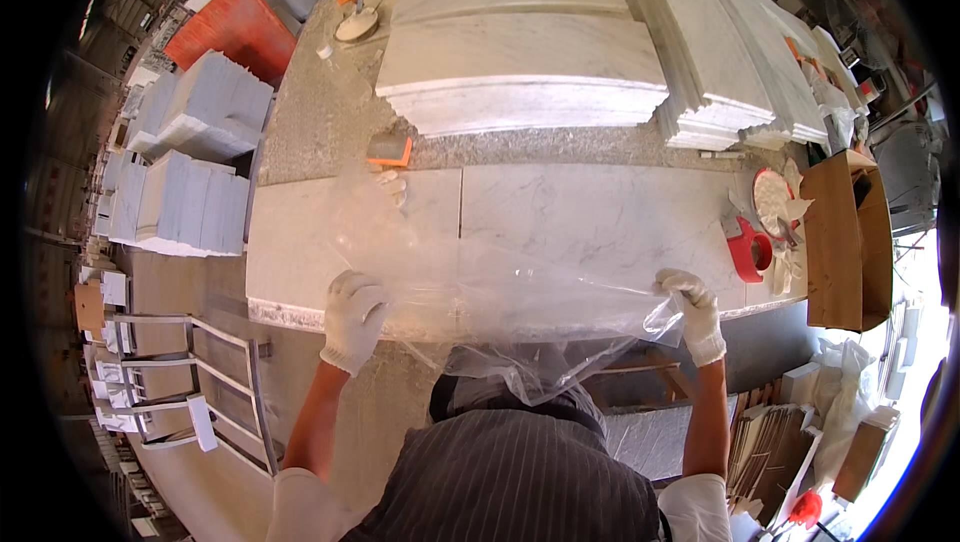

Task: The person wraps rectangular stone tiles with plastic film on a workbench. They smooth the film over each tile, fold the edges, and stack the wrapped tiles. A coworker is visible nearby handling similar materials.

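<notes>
A sheet of clear plastic film (520, 287) stretches between my two gloved hands and hangs over the near edge of the bench. My left hand (355, 314), in a white knit glove, is closed on the film's left side. On the right, my right hand (692, 307), gloved the same, pinches a bunched corner of it. Beneath the film lie pale marble slabs (600, 202), with a narrow dark seam between two of them. The film's lower part droops in folds against my dark striped apron (490, 477).
Stacked marble slabs (520, 62) stand at the back, more at the right. A red tape dispenser (748, 250) and a bowl of white paste (773, 197) sit near a cardboard box (848, 242). An orange sanding block (390, 150) lies behind. A metal rack (190, 382) stands left.
</notes>
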`<state>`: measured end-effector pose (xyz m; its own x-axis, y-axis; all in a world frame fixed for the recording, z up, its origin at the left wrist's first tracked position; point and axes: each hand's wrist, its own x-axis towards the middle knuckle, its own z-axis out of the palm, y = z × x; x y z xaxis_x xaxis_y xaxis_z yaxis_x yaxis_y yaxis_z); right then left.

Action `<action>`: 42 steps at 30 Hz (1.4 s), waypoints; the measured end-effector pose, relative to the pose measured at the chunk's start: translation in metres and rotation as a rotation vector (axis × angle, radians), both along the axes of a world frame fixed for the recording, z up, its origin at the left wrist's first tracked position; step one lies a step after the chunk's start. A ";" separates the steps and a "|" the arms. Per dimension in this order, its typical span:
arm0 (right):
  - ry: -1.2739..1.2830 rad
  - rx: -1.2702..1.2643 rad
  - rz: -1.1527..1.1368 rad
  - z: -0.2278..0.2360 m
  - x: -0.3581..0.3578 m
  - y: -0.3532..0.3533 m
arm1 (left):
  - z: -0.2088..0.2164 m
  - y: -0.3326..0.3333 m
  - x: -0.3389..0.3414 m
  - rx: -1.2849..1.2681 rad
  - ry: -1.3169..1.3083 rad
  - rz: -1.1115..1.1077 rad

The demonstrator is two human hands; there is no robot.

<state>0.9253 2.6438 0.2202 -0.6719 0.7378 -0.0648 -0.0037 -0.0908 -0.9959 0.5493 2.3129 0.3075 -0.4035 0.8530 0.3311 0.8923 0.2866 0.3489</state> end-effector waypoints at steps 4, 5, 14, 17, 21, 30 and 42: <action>-0.185 0.100 -0.080 -0.027 -0.009 -0.018 | -0.010 -0.016 0.001 -0.331 -0.247 0.018; -0.169 -0.048 -0.129 -0.030 -0.014 -0.021 | -0.002 -0.010 -0.004 -0.412 -0.337 -0.008; -0.180 -0.418 -0.284 -0.077 -0.035 -0.023 | 0.043 0.041 -0.041 -0.653 -0.922 -0.048; -0.104 -0.241 -0.358 -0.094 -0.030 -0.024 | 0.041 0.062 -0.057 -0.629 -1.165 -0.112; 0.333 -0.629 -0.612 -0.098 -0.034 -0.025 | 0.003 0.099 -0.060 -0.457 -1.107 -0.050; 0.454 -0.813 -0.665 -0.062 0.041 -0.017 | -0.138 0.110 0.063 -0.649 -0.154 -0.648; -0.148 -0.041 -1.011 -0.052 0.084 -0.037 | 0.013 0.215 -0.100 0.039 -0.019 -0.102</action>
